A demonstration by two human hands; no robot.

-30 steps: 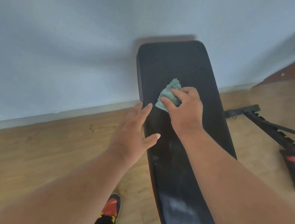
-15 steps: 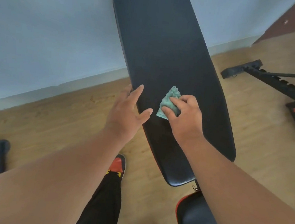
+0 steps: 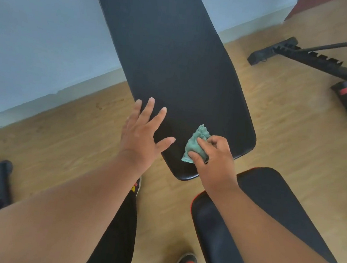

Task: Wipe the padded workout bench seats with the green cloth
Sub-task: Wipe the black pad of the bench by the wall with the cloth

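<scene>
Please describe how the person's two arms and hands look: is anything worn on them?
Both forearms are bare, with no sleeves in view. The left hand and the right hand wear no gloves, and I see no rings, watch or wristband. The fingernails are short and plain.

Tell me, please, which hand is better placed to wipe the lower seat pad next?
The right hand, probably: it already grips the green cloth at the near end of the back pad, just beside the seat pad. The left hand holds nothing.
</scene>
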